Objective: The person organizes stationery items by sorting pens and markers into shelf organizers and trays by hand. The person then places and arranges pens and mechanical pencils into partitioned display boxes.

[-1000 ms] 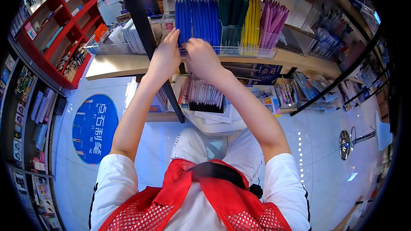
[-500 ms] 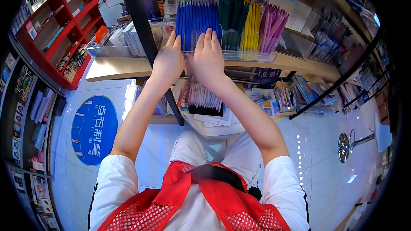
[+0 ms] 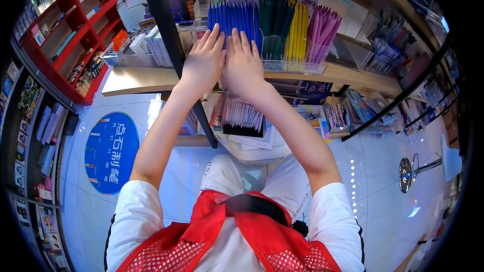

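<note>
A row of upright blue pens or pencils [image 3: 233, 14] stands in a clear plastic holder [image 3: 297, 65] on the wooden shelf. My left hand [image 3: 202, 61] lies in front of the blue row's left part, fingers stretched out. Beside it my right hand [image 3: 243, 64] reaches over the middle of the same row, its fingers extended and slightly apart. The two thumb sides meet or nearly meet. The lower blue row is hidden behind my hands. To the right stand dark green ones [image 3: 275, 15], yellow ones [image 3: 298, 22] and pink ones [image 3: 322, 26].
A black post [image 3: 167, 25] rises left of the holder, beside a clear bin of white boxes [image 3: 154, 45]. Below the shelf, a black box holds many thin white-and-pink sticks [image 3: 243, 115]. Red shelving [image 3: 75, 35] is far left; a stool [image 3: 406, 174] stands right.
My left hand has moved up and right and its fingers have spread against the blue row. My right hand has shifted slightly up and left, bringing the hands together.
</note>
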Available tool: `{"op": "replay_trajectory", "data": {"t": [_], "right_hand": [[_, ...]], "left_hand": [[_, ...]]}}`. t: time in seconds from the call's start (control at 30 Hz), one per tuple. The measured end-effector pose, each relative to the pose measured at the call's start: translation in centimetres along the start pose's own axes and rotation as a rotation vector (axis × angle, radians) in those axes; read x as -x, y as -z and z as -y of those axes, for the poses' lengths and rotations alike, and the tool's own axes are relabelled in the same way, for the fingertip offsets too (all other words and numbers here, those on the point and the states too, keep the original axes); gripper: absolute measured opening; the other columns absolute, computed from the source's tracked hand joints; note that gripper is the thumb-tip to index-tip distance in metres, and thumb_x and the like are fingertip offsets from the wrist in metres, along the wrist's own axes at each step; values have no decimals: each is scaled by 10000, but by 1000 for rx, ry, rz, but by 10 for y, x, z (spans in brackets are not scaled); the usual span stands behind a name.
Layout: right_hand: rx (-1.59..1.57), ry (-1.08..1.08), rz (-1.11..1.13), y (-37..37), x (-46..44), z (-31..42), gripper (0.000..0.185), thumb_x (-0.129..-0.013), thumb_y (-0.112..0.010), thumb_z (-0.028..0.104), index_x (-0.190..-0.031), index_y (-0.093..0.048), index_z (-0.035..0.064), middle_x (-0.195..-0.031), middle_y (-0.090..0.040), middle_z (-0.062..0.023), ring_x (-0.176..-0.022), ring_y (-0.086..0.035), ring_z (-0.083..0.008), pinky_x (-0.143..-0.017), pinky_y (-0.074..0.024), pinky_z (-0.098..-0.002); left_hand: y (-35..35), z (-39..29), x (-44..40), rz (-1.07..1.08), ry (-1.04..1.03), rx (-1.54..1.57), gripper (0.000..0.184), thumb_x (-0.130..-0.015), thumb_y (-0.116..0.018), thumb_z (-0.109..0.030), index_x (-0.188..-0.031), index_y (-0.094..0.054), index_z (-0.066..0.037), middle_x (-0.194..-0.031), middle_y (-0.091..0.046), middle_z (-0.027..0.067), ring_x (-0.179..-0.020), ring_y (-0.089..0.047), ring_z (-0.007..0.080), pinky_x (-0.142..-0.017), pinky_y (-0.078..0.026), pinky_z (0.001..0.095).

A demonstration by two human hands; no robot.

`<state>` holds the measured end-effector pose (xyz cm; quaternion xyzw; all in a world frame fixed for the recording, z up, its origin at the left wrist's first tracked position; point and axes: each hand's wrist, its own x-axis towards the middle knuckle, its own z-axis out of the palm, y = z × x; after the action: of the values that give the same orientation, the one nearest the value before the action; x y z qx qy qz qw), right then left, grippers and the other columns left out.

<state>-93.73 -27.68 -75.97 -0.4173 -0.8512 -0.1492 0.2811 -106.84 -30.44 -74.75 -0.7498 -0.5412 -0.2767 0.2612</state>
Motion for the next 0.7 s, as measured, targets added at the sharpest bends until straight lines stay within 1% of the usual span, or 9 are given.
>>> {"op": "replay_trajectory", "data": {"t": [0.13, 0.23, 0.33, 0.43, 0.53, 0.63, 0.7], "right_hand": [[-17, -50, 69, -2, -1, 1, 618, -887, -395, 287, -1394, -268, -43, -1480, -205, -197, -1378, -182, -328, -1111, -134, -468], [12, 39, -9, 5, -3, -1, 670, -874, -407, 346, -1411, -242, -21, -1499, -159, -177, -1393, -134, -315, -1117, -103, -464], [9, 11, 99, 3, -9, -7, 712, -863, -414, 388, -1423, -217, -6, -1511, -125, -162, -1402, -97, -304, -1121, -79, -457], [57, -4, 137, 6, -4, -6, 716, -862, -409, 386, -1426, -204, -5, -1510, -122, -170, -1404, -92, -300, -1122, -74, -454], [71, -7, 75, 3, 5, -6, 678, -867, -397, 356, -1405, -246, -28, -1493, -155, -203, -1393, -138, -313, -1121, -98, -444], [73, 9, 43, -1, 8, -10, 648, -868, -393, 331, -1378, -287, -54, -1474, -193, -228, -1379, -180, -326, -1120, -120, -437], [66, 22, 35, -2, 11, -11, 637, -866, -394, 320, -1364, -307, -68, -1464, -213, -238, -1372, -197, -333, -1119, -129, -434]], "left_hand": [[0, 5, 0, 111, -6, 8, 419, -929, -440, -204, -1267, -449, 44, -1408, -341, 201, -1313, -332, 306, -1043, -332, 378], [3, 5, -2, 35, -81, -44, 463, -942, -418, -246, -1302, -410, 44, -1427, -305, 209, -1326, -304, 317, -1079, -270, 395], [-7, 9, -5, 84, -84, -26, 498, -948, -402, -276, -1326, -378, 47, -1436, -286, 214, -1337, -274, 336, -1098, -219, 416], [-9, 3, 0, 60, -37, 1, 534, -941, -418, -308, -1320, -375, 67, -1441, -264, 227, -1339, -260, 353, -1097, -220, 423], [-9, -6, 13, 23, 107, -102, 576, -928, -441, -355, -1297, -388, 85, -1385, -349, 249, -1302, -332, 350, -1089, -229, 440], [3, -17, 20, 148, 149, -164, 590, -914, -459, -388, -1249, -432, 97, -1259, -482, 256, -1213, -444, 343, -1074, -255, 453], [0, -18, 23, 55, 124, -182, 565, -914, -462, -384, -1221, -463, 90, -1163, -544, 242, -1142, -499, 334, -1057, -280, 461]]}}
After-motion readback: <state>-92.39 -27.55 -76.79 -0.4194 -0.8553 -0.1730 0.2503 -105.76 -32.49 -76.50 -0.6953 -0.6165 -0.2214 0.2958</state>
